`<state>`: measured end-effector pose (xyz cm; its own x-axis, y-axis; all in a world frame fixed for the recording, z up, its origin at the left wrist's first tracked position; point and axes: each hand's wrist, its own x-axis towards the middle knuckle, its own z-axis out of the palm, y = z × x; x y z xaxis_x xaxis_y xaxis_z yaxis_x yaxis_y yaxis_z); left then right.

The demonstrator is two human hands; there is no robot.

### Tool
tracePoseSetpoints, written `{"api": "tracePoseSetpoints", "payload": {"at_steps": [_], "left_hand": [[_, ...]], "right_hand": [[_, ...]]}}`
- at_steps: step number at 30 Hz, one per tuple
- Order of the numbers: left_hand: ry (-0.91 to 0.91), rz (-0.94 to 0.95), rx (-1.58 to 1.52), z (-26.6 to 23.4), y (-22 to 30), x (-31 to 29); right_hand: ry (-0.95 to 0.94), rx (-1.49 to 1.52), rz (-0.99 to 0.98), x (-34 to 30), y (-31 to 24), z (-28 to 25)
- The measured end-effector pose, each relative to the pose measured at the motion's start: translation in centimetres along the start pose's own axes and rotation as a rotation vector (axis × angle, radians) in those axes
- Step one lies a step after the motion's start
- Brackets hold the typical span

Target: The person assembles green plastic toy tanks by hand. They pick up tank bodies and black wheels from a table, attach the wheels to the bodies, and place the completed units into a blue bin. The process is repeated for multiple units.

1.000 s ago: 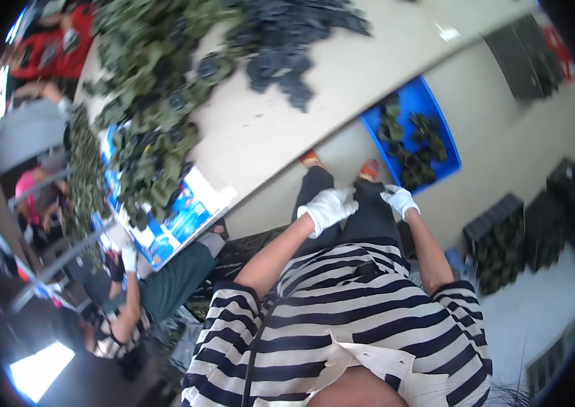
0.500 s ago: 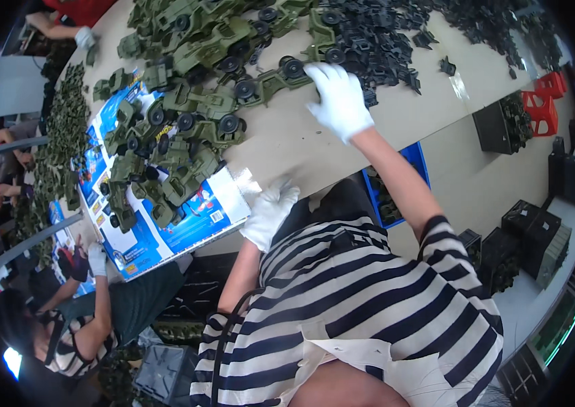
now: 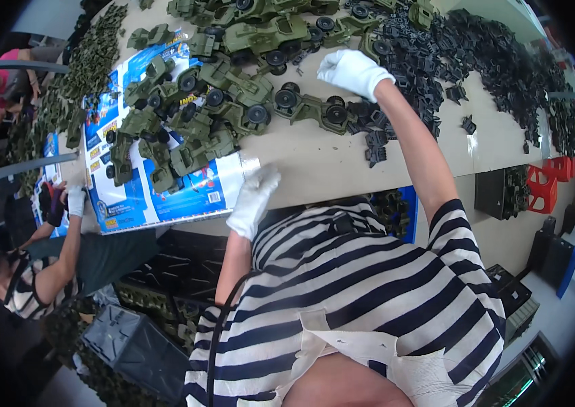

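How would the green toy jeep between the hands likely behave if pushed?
The toy jeep may roll, given its black wheels. It looks like moulded plastic, so probably stiff, and its open shape suggests it's light.

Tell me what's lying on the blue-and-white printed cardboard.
On the printed cardboard lies a jumbled pile of green toy vehicles, some with black wheels. They cover much of its middle, so the print beneath them can't be seen.

Your gloved right hand (image 3: 353,73), arm (image 3: 423,152) outstretched, lies beyond the near edge of the table (image 3: 301,159), fingers apparently curled; your left hand (image 3: 255,202), fingers extended, stands at that edge.
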<state>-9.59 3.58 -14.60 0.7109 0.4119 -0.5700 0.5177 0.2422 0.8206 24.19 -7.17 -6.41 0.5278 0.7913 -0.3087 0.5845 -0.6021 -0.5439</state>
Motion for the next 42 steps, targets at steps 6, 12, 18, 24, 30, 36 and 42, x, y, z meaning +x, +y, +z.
{"api": "tracePoseSetpoints", "payload": {"at_steps": [6, 12, 18, 24, 30, 36, 42], "left_hand": [[-0.032, -0.183, -0.377, 5.3, 1.5, 4.7], [-0.04, -0.006, -0.515, 5.4, 0.4, 5.4], [0.2, 0.364, -0.385, 7.5, 3.9, 4.5], [0.479, 0.368, 0.288, 9.2, -0.2, 7.6], [0.218, 0.381, 0.066, 7.6, -5.0, 11.4], [0.417, 0.389, 0.485, 7.1, -0.2, 6.5], [0.481, 0.299, 0.589, 7.8, 2.5, 4.4]], "right_hand": [[0.017, -0.46, -0.015, -2.3, -0.3, 11.0], [-0.134, -0.103, -0.029, -3.8, -1.7, 8.7], [-0.283, 0.654, 0.112, -7.2, 0.2, 14.3], [0.126, 0.113, 0.242, -11.9, 2.9, 9.8], [0.404, -0.113, 0.425, -11.7, 9.3, 9.1], [0.526, 0.254, 0.463, -12.4, 9.9, 7.2], [0.299, -0.099, 0.473, -11.5, 7.9, 7.7]]}}
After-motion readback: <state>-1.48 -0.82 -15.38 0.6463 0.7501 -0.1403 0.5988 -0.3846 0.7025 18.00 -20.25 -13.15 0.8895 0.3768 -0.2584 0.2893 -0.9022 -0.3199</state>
